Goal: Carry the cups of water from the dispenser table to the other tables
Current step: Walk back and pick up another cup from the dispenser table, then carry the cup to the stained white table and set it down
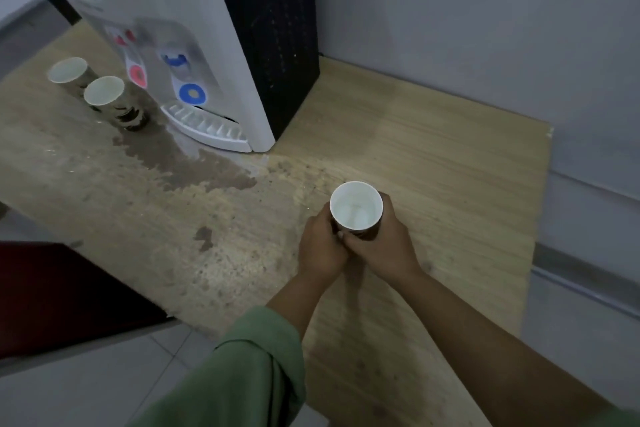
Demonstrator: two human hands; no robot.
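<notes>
Both hands, left hand [320, 246] and right hand [384, 243], grip clamped round cup [356, 206]; cup base hidden, water faint.

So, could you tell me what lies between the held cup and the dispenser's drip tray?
Head view: only bare, stained tabletop; the spill lies left of the stretch.

I hold one paper cup [356, 206] upright between both my hands, above the wooden dispenser table [433, 156]; it is white inside, dark outside, and has clear water in it. Two more cups [104, 91] of the same kind stand upright on the far left of the table, just beside each other, next to the water dispenser [194, 55].
</notes>
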